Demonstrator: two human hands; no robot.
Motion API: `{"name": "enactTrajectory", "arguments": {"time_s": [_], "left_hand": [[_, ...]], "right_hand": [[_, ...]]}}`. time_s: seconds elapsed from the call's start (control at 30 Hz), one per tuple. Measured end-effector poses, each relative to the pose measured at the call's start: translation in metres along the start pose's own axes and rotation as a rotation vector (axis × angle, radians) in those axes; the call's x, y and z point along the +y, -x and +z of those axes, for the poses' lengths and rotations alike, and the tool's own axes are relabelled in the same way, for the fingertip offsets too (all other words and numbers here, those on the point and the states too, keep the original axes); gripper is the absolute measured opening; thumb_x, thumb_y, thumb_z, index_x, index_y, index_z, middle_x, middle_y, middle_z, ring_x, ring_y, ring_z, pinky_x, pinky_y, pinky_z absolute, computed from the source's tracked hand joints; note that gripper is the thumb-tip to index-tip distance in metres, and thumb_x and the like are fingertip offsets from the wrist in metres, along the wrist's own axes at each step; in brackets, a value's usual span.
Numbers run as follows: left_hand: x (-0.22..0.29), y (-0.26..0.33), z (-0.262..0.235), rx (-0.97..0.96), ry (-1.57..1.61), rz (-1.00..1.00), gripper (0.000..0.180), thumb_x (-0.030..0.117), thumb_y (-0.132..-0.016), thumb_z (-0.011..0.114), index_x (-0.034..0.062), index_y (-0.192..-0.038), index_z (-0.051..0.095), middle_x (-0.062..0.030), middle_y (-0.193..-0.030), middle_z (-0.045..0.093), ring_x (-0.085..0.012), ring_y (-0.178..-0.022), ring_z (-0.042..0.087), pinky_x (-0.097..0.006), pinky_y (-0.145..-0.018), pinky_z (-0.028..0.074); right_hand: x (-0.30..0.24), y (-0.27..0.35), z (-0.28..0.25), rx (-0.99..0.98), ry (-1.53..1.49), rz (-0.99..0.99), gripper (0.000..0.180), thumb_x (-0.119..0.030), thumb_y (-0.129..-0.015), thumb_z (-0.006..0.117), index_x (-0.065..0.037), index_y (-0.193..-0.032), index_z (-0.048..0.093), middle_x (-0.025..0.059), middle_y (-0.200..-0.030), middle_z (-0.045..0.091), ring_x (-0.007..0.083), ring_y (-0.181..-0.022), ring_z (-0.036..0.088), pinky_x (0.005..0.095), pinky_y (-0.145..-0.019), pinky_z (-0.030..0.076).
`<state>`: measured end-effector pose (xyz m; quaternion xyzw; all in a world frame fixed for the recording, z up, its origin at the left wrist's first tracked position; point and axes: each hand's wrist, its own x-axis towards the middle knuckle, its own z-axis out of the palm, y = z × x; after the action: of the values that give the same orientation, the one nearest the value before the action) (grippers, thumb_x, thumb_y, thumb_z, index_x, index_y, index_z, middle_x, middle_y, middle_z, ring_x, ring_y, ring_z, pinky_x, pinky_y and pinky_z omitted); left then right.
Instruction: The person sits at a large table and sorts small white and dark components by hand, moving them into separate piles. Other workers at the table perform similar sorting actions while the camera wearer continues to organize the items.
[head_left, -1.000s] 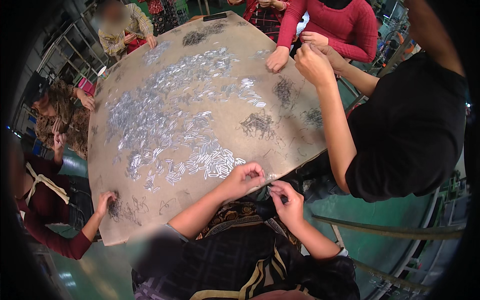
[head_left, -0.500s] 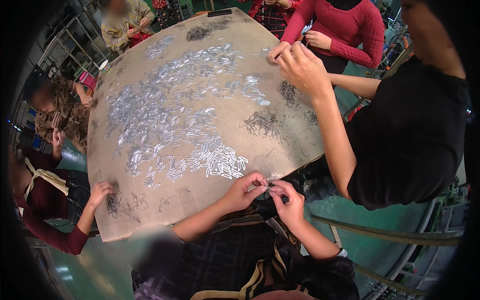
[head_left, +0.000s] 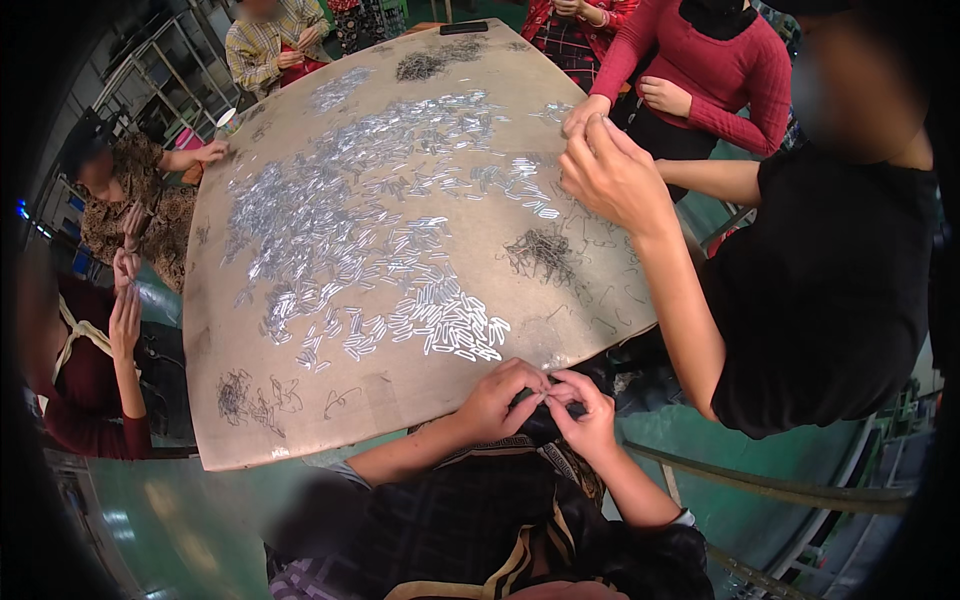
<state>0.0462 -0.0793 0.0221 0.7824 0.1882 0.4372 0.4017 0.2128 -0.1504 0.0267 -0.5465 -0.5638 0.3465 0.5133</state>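
At the near edge of the table (head_left: 490,235), my left hand (head_left: 498,398) and my right hand (head_left: 588,418) meet fingertip to fingertip. Both are closed in a pinch round something small, mostly hidden by the fingers; I cannot make out what it is. Just beyond them lies a cluster of flat, shiny, elongated metal loops (head_left: 470,328), the closest part of a wide spread of silvery pieces (head_left: 320,190). A tangle of thin dark wire hooks (head_left: 540,255) lies further off to the right.
More dark wire pieces (head_left: 235,395) lie at the table's left corner, and another dark heap (head_left: 425,65) is at the far end near a black phone (head_left: 463,28). Close on my right stands a person in black (head_left: 810,290), arms over the table. Other people sit round it.
My fingertips have drawn closer together, covering more of what they pinch. A person at the left has lifted a hand off the dark wires; another, further up, now reaches to the table edge.
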Motion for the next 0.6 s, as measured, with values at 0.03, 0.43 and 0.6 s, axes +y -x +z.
{"name": "enactTrajectory", "arguments": {"time_s": [0.03,0.43,0.6], "left_hand": [[0.001,0.001,0.000,-0.004,-0.010,0.006,0.018,-0.004,-0.080,0.065,0.0039,-0.093,0.054,-0.0113,-0.092,0.065,-0.0275,-0.084,0.062,-0.036,-0.075,0.049],[0.014,0.004,-0.001,-0.032,-0.288,0.232,0.025,-0.004,-0.072,0.067,0.0021,-0.093,0.056,-0.0125,-0.097,0.063,-0.0297,-0.086,0.060,-0.038,-0.074,0.048],[0.019,0.006,0.003,-0.025,-0.312,0.260,0.025,-0.005,-0.072,0.067,0.0006,-0.094,0.057,-0.0128,-0.099,0.063,-0.0291,-0.087,0.060,-0.038,-0.075,0.047]], "right_hand": [[0.000,-0.001,-0.002,-0.015,-0.017,-0.018,0.034,0.008,-0.078,0.067,0.000,-0.111,0.062,0.0118,-0.089,0.071,0.0145,-0.078,0.069,0.0255,-0.071,0.055],[0.033,-0.058,0.020,-0.025,0.305,-0.066,0.020,-0.006,-0.082,0.067,-0.004,-0.102,0.067,0.0119,-0.082,0.063,0.0253,-0.069,0.062,0.0331,-0.063,0.050],[0.068,-0.087,0.058,-0.093,0.571,-0.170,0.024,-0.013,-0.078,0.070,-0.007,-0.102,0.069,0.0104,-0.087,0.061,0.0299,-0.089,0.060,0.0407,-0.078,0.044]]}}
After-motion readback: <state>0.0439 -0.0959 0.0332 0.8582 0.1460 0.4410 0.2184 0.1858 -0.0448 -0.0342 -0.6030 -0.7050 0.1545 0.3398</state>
